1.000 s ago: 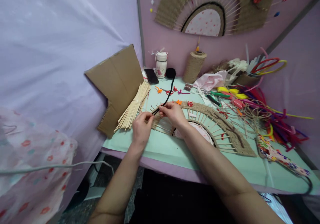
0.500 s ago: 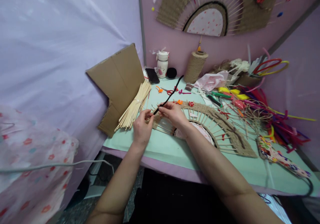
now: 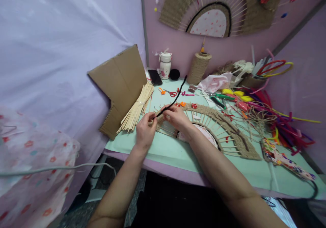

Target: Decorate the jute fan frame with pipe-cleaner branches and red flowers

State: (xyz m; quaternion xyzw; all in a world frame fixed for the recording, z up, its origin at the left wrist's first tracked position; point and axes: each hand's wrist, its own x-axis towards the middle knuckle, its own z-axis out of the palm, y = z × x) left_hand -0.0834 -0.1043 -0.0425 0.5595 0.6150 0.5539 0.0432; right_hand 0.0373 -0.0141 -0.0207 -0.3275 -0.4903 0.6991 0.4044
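A black fuzzy stem (image 3: 179, 93) slants up and to the right from between my hands. Its lower end is pinched in the fingers of my left hand (image 3: 146, 129). Just to the right, my right hand (image 3: 176, 116) grips the same stem between thumb and fingers. Both hands are over the left end of a woven twine fan (image 3: 244, 146) with thin stick ribs, which lies on the pale green table (image 3: 163, 153). Orange (image 3: 182, 103) and red (image 3: 194, 105) flowers sit on the fan's upper edge. My right hand and wrist hide part of the fan.
A stick bundle (image 3: 137, 109) and cardboard (image 3: 121, 82) stand left. Behind are red scissors (image 3: 172, 93), a phone (image 3: 155, 77), a white bottle (image 3: 165, 65) and a twine spool (image 3: 199, 68). Right are coloured stems (image 3: 285, 129), green-handled pliers (image 3: 218, 102) and a floral-patterned object (image 3: 285, 160).
The black stem now bends more in its lower part and lies lower across my right fingers. Both hands have barely moved and still hold it.
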